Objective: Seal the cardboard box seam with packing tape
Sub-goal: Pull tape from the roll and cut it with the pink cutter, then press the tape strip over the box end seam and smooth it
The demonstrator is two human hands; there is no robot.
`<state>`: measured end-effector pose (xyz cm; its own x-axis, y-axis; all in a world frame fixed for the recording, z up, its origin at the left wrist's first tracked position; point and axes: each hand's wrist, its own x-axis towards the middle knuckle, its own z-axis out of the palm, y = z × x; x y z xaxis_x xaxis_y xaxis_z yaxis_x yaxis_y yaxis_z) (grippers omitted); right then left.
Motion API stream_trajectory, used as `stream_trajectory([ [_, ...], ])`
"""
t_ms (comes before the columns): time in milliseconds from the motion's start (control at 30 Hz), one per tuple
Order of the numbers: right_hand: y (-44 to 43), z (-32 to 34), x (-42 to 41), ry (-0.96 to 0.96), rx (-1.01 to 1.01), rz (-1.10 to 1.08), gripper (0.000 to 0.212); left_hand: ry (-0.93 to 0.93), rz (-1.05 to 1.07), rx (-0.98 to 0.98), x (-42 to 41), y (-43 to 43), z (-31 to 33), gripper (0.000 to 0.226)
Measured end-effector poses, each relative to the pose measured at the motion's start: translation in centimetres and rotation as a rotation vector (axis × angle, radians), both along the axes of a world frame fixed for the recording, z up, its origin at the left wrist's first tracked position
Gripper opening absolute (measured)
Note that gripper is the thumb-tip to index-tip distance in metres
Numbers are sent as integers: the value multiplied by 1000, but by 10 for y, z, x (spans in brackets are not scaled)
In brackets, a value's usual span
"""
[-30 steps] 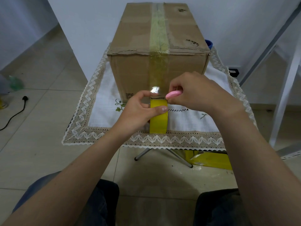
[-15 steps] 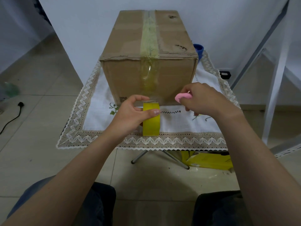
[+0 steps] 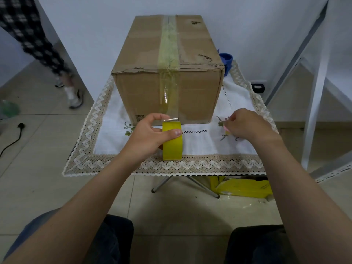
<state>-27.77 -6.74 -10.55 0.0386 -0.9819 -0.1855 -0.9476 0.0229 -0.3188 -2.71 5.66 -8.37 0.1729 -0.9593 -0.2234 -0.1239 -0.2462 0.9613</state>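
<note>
A brown cardboard box (image 3: 198, 92) stands on a small table covered by a white lace-edged cloth (image 3: 200, 141). A strip of yellowish clear tape (image 3: 168, 54) runs along the top seam and down the near face. My left hand (image 3: 150, 136) grips a yellow roll of packing tape (image 3: 172, 143) upright in front of the box, just below the strip's lower end. My right hand (image 3: 245, 124) is down on the cloth to the right, fingers closed around a small pink cutter (image 3: 226, 128) that is mostly hidden.
A blue cup (image 3: 226, 60) sits behind the box's right corner. A person's legs (image 3: 62, 73) are at the far left. A white metal frame (image 3: 314, 103) stands on the right. Yellow packaging (image 3: 245, 187) lies under the table, and a black cable (image 3: 13, 140) crosses the floor at left.
My right hand moved with the pink cutter from the tape roll down and right onto the cloth. The left hand kept its grip on the roll. A person walked in at the far left.
</note>
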Motion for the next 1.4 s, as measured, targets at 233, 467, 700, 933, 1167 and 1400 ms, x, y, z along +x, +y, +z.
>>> stream_trajectory([
  [233,30,37,38,-454,69,139,43,7,-13,-15,-1,0,0,47],
  [467,60,35,82,-662,333,254,47,-29,-26,-45,1,-2,-5,52],
  [700,62,32,81,-789,373,219,37,-8,-39,-72,0,2,-6,49],
  [933,58,51,67,-824,117,147,25,24,1,-104,-13,1,-11,39],
  [1167,48,58,38,-837,-185,-12,36,-19,192,-171,-19,-8,-24,25],
  [1400,29,44,3,-785,-388,-121,25,69,294,-142,-26,-21,-29,16],
])
